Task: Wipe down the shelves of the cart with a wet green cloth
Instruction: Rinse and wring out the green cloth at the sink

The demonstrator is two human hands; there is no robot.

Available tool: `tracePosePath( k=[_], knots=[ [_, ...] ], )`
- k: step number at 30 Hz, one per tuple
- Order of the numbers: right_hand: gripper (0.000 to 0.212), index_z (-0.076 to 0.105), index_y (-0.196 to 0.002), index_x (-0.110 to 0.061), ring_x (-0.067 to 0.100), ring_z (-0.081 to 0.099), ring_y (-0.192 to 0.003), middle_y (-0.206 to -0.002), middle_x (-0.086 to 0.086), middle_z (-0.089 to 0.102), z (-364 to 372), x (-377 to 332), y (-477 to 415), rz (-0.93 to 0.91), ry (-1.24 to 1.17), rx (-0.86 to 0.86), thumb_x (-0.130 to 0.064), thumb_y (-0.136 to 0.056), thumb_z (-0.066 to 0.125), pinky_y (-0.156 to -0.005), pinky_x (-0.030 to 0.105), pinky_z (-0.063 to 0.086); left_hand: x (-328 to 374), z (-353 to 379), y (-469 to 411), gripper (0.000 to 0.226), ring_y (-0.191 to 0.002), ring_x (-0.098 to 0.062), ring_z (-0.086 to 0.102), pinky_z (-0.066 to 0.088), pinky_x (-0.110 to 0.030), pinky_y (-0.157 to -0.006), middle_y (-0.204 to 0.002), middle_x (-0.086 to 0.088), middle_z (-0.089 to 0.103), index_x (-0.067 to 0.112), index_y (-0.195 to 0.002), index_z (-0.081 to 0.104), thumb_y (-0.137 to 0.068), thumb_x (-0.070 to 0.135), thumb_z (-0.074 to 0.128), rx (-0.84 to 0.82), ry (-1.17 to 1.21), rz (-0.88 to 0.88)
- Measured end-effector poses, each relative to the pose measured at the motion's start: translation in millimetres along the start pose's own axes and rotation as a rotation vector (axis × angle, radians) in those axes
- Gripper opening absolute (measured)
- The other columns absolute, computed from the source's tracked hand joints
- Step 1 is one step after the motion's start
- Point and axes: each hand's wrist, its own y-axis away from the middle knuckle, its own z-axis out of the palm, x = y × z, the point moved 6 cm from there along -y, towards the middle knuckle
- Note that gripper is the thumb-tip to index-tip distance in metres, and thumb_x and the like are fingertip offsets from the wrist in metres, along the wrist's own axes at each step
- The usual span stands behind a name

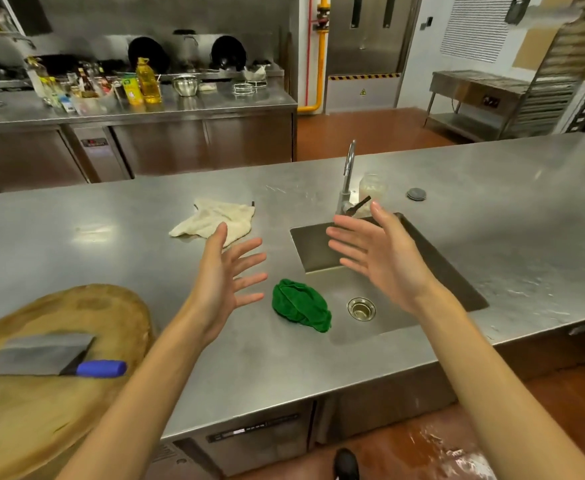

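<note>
Two hands, nothing held: the whole job looks not yet begun, and no cart that I can identify is in view.
Steel counter (pixel 492 209): the largest thing here, a long stainless worktop running across the view, with the sink set into it.
Round chopping board (pixel 41 393): wooden, at the near left corner of the counter.
Sink (pixel 319 244): a rectangular steel basin with its drain (pixel 361 308) open and a tall tap (pixel 348 174) at the far edge; whether water runs, I cannot tell.
Left hand (pixel 221 282): raised above the counter, palm turned inward, fingers spread wide apart, gripping nothing.
Right hand (pixel 381 258): raised over the sink, fingers likewise splayed and empty, facing the left.
Cleaver (pixel 38 355): broad blade flat on the board, blue handle pointing toward the left forearm and lying near it.
Beige rag (pixel 215 220): crumpled on the counter beyond the left hand.
Green cloth (pixel 299 304): bunched in a heap at the sink's near-left rim, partly hanging into the basin, between and below the two hands, touched by neither.
Risk, wrong cloth: the rag lies as close to the left hand as the green one does.
Risk, the blade: a careless sweep of the left arm back toward the body could catch the cleaver.
Risk, dripping: an unwrung cloth carried off would likely wet the floor, which already shows pale smears.
</note>
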Motion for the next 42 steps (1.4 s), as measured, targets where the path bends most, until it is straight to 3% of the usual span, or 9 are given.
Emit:
tracePosePath(
  k=[4,9,18,27,32,34,38,40,42],
  knots=[
    [0.079,0.055,-0.137,-0.02,0.014,0.057,-0.126,-0.136,-0.002,0.06,-14,13,-41,0.025,0.03,-0.045,-0.071,-0.079,0.04,-0.116,0.045,0.033,-22,12,-35,0.069,-0.118,-0.026,0.062,0.049,-0.049,-0.101,-0.132,-0.001,0.064,0.029,-0.128,0.063,-0.094,0.072,0.022,0.024,-0.033,-0.043],
    [0.066,0.057,-0.135,-0.022,0.011,0.056,-0.125,-0.136,-0.005,0.061,-40,47,-96,0.088,0.052,-0.07,-0.068,-0.093,0.036,-0.114,0.041,0.036,-52,31,-84,0.067,-0.119,-0.024,0.06,0.052,-0.046,-0.093,-0.134,0.001,0.061,0.032,-0.131,0.061,-0.092,0.074,0.024,0.067,-0.066,-0.129],
    [0.058,0.06,-0.131,-0.021,0.013,0.056,-0.125,-0.136,-0.004,0.06,-75,128,-164,0.331,0.086,-0.147,-0.062,-0.096,0.037,-0.116,0.042,0.035,-106,53,-159,0.068,-0.122,-0.028,0.055,0.047,-0.051,-0.102,-0.145,-0.004,0.051,0.03,-0.138,0.055,-0.096,0.071,0.021,0.186,-0.101,-0.322],
    [0.062,0.061,-0.131,-0.017,0.015,0.052,-0.128,-0.138,0.0,0.058,-86,184,-194,0.435,0.237,-0.193,-0.058,-0.101,0.025,-0.114,0.039,0.036,-157,71,-192,0.067,-0.121,-0.027,0.052,0.046,-0.041,-0.096,-0.123,-0.001,0.055,0.023,-0.125,0.064,-0.099,0.065,0.018,0.237,-0.137,-0.454],
    [0.049,0.064,-0.124,-0.021,0.017,0.056,-0.116,-0.123,0.001,0.061,-90,227,-199,0.372,0.509,-0.187,-0.048,-0.104,0.029,-0.09,0.025,0.04,-181,70,-210,0.063,-0.107,-0.018,0.054,0.046,-0.024,-0.072,-0.133,-0.006,0.055,0.019,-0.134,0.058,-0.102,0.06,0.022,0.26,-0.248,-0.468],
    [0.038,0.057,-0.133,-0.016,0.022,0.057,-0.119,-0.129,0.005,0.06,-90,254,-199,0.371,0.68,-0.232,-0.036,-0.103,0.045,-0.088,0.023,0.044,-190,69,-215,0.06,-0.104,-0.017,0.054,0.045,-0.027,-0.077,-0.134,-0.007,0.056,0.019,-0.131,0.059,-0.102,0.058,0.025,0.25,-0.268,-0.477],
    [0.063,0.033,-0.147,-0.009,0.028,0.055,-0.123,-0.139,0.012,0.053,-81,298,-188,0.433,0.866,-0.374,-0.025,-0.094,0.063,-0.099,0.033,0.046,-199,60,-213,0.053,-0.108,-0.019,0.06,0.048,-0.033,-0.093,-0.134,-0.005,0.059,0.019,-0.126,0.06,-0.103,0.056,0.029,0.184,-0.413,-0.479],
    [0.06,0.037,-0.141,-0.005,0.03,0.057,-0.117,-0.132,0.015,0.056,-77,308,-189,0.373,0.937,-0.336,-0.021,-0.091,0.066,-0.095,0.034,0.048,-199,56,-211,0.043,-0.098,-0.012,0.063,0.051,-0.028,-0.081,-0.129,0.0,0.06,0.025,-0.121,0.057,-0.103,0.054,0.032,0.138,-0.435,-0.48],
    [0.04,0.049,-0.125,-0.004,0.03,0.061,-0.105,-0.12,0.016,0.061,-73,313,-193,0.311,1.061,-0.289,-0.018,-0.091,0.064,-0.084,0.035,0.051,-200,49,-209,0.046,-0.098,-0.014,0.066,0.054,-0.027,-0.079,-0.129,0.003,0.057,0.021,-0.132,0.054,-0.104,0.051,0.034,0.136,-0.37,-0.497]
  ],
)
